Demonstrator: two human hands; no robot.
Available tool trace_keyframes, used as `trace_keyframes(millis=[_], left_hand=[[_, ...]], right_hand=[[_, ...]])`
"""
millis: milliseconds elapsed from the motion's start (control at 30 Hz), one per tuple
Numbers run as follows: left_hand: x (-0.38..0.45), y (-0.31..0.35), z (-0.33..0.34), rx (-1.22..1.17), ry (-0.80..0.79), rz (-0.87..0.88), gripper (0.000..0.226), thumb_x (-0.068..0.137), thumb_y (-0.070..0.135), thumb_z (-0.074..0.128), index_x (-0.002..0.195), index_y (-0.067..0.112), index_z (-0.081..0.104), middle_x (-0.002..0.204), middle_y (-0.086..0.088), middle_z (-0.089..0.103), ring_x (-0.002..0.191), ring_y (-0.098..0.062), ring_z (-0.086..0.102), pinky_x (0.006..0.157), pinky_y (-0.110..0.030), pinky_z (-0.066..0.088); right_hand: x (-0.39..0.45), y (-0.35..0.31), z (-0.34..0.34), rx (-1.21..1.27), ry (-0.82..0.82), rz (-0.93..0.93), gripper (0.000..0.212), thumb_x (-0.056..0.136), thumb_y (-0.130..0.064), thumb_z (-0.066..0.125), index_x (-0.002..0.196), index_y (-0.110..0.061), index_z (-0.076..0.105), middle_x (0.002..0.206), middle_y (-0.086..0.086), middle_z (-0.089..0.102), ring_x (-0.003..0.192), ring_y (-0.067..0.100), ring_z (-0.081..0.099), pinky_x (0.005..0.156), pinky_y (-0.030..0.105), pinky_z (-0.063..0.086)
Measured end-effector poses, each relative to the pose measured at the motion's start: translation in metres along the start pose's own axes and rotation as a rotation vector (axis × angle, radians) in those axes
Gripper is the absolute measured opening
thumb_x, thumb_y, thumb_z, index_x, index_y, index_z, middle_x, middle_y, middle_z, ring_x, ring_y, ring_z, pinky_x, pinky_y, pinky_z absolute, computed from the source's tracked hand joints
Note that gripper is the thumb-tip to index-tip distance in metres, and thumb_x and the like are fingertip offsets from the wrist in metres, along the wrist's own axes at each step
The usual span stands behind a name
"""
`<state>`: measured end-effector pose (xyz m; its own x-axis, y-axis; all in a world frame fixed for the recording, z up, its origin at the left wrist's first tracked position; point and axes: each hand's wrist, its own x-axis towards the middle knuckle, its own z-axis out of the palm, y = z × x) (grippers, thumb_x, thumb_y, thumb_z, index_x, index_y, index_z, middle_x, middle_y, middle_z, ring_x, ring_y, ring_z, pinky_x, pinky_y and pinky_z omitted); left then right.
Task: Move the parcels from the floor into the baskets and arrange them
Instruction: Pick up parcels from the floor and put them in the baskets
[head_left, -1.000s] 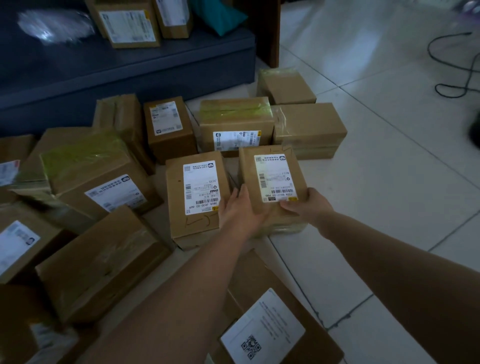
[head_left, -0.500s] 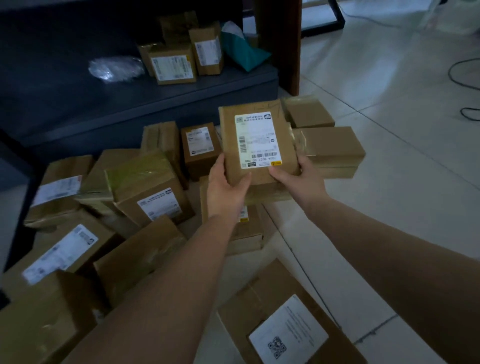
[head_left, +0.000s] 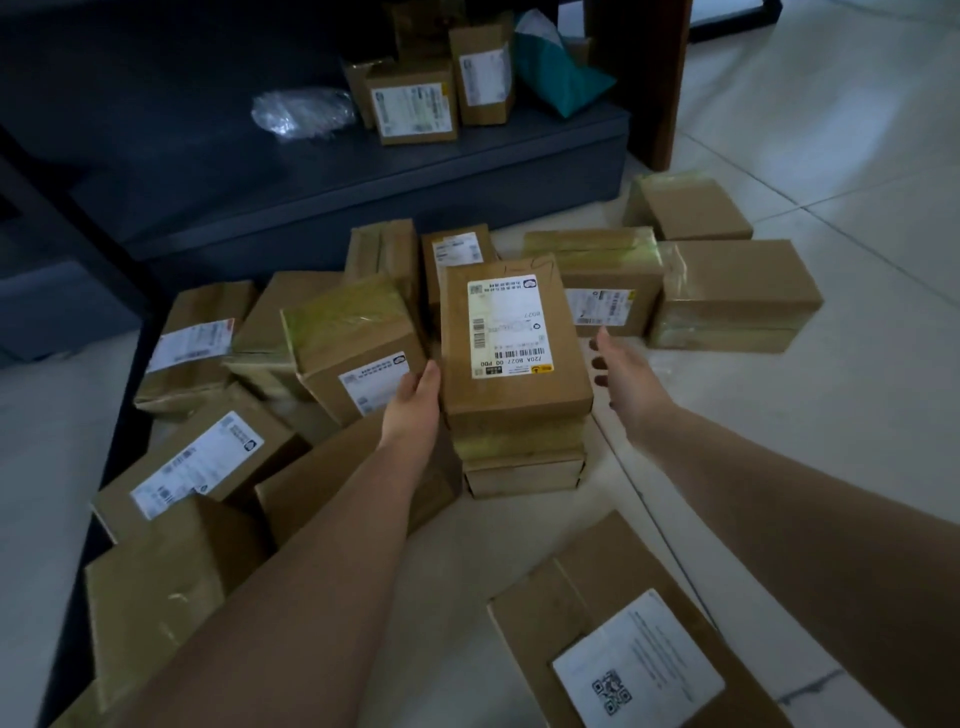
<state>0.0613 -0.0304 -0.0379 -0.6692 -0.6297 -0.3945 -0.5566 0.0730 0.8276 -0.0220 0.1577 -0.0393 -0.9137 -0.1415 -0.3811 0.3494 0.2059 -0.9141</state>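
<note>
A brown cardboard parcel (head_left: 511, 338) with a white shipping label on top lies stacked on a second, similar parcel (head_left: 524, 473) on the floor. My left hand (head_left: 413, 402) holds its left side, thumb along the edge, the other fingers hidden by the box. My right hand (head_left: 626, 376) hovers just right of the parcel, fingers spread and holding nothing. Several more taped parcels (head_left: 353, 343) crowd the floor to the left and behind. No basket shows clearly.
A low dark grey shelf (head_left: 363, 171) at the back carries a few parcels (head_left: 413, 101), a clear plastic bag and a teal pouch (head_left: 561, 78). A brown post (head_left: 639, 78) stands at its right end. A large flat box (head_left: 623, 639) lies near my feet. White tiles stretch to the right.
The labelled parcel, lifted in both hands half a second ago, now rests on top of the neighbouring parcel. My right hand has let go and moved off to the right.
</note>
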Motion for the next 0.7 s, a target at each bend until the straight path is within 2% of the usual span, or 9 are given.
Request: trace_keyframes(millis=[100, 200, 333, 367, 433, 500, 567, 600, 700], left_hand=[[0.000, -0.004, 0.010, -0.169, -0.069, -0.153, 0.053, 0.095, 0.052, 0.036, 0.128, 0.014, 0.052, 0.130, -0.010, 0.055, 0.123, -0.031, 0.048, 0.108, -0.041, 0.035], [0.005, -0.010, 0.016, -0.433, -0.119, -0.315, 0.044, 0.082, 0.061, 0.053, 0.095, 0.021, 0.066, 0.098, -0.006, 0.069, 0.102, -0.027, 0.061, 0.095, -0.044, 0.049], [0.010, -0.019, 0.023, -0.491, -0.240, -0.358, 0.047, 0.070, 0.072, 0.057, 0.069, 0.029, 0.076, 0.083, -0.002, 0.075, 0.083, -0.023, 0.069, 0.067, -0.032, 0.054], [0.011, -0.020, 0.027, -0.487, -0.244, -0.364, 0.049, 0.067, 0.075, 0.057, 0.071, 0.029, 0.075, 0.085, -0.003, 0.075, 0.083, -0.022, 0.069, 0.066, -0.030, 0.054], [0.013, -0.015, 0.034, -0.476, -0.217, -0.376, 0.056, 0.065, 0.079, 0.054, 0.079, 0.028, 0.072, 0.087, -0.007, 0.075, 0.082, -0.024, 0.068, 0.063, -0.029, 0.057], [0.013, -0.008, 0.039, -0.449, -0.169, -0.399, 0.073, 0.065, 0.081, 0.049, 0.099, 0.021, 0.072, 0.108, -0.013, 0.067, 0.104, -0.035, 0.063, 0.081, -0.044, 0.054], [0.015, 0.003, 0.039, -0.417, -0.162, -0.423, 0.080, 0.067, 0.081, 0.046, 0.104, 0.015, 0.070, 0.124, -0.018, 0.056, 0.123, -0.039, 0.046, 0.097, -0.049, 0.041], [0.015, 0.012, 0.036, -0.413, -0.164, -0.415, 0.075, 0.069, 0.080, 0.046, 0.098, 0.014, 0.069, 0.125, -0.021, 0.054, 0.124, -0.040, 0.044, 0.099, -0.049, 0.040], [0.008, 0.060, 0.022, -0.415, -0.149, -0.420, 0.067, 0.068, 0.077, 0.051, 0.101, 0.020, 0.065, 0.125, -0.017, 0.061, 0.113, -0.035, 0.058, 0.101, -0.045, 0.045]], right_hand=[[0.006, 0.013, -0.004, -0.021, -0.074, 0.185, 0.055, 0.095, -0.051, 0.037, 0.139, -0.019, 0.043, 0.138, 0.008, 0.047, 0.121, 0.026, 0.047, 0.097, 0.040, 0.036], [0.009, 0.026, -0.003, 0.012, -0.163, 0.351, 0.066, 0.084, -0.065, 0.046, 0.135, -0.022, 0.047, 0.135, 0.008, 0.050, 0.121, 0.028, 0.049, 0.104, 0.045, 0.034], [0.015, 0.038, 0.002, 0.066, -0.212, 0.380, 0.064, 0.074, -0.075, 0.049, 0.116, -0.028, 0.061, 0.117, 0.001, 0.064, 0.112, 0.024, 0.055, 0.103, 0.052, 0.036], [0.018, 0.040, 0.003, 0.096, -0.211, 0.382, 0.056, 0.073, -0.076, 0.048, 0.106, -0.033, 0.065, 0.109, -0.002, 0.068, 0.105, 0.022, 0.061, 0.097, 0.050, 0.043], [0.022, 0.041, 0.005, 0.171, -0.211, 0.396, 0.045, 0.078, -0.073, 0.044, 0.081, -0.040, 0.073, 0.082, -0.008, 0.075, 0.077, 0.016, 0.071, 0.068, 0.037, 0.056], [0.023, 0.038, 0.005, 0.184, -0.182, 0.384, 0.046, 0.085, -0.068, 0.039, 0.062, -0.044, 0.072, 0.061, -0.015, 0.071, 0.058, 0.009, 0.067, 0.050, 0.027, 0.050], [0.024, 0.024, 0.003, 0.203, -0.177, 0.334, 0.043, 0.090, -0.060, 0.038, 0.067, -0.040, 0.069, 0.056, -0.015, 0.069, 0.049, 0.004, 0.065, 0.036, 0.025, 0.048], [0.023, 0.014, 0.000, 0.212, -0.169, 0.323, 0.035, 0.089, -0.060, 0.041, 0.074, -0.041, 0.067, 0.059, -0.015, 0.070, 0.050, 0.003, 0.065, 0.034, 0.024, 0.047], [0.014, -0.029, -0.012, 0.169, -0.116, 0.336, 0.034, 0.077, -0.073, 0.045, 0.087, -0.048, 0.066, 0.079, -0.017, 0.071, 0.072, 0.007, 0.066, 0.055, 0.029, 0.047]])
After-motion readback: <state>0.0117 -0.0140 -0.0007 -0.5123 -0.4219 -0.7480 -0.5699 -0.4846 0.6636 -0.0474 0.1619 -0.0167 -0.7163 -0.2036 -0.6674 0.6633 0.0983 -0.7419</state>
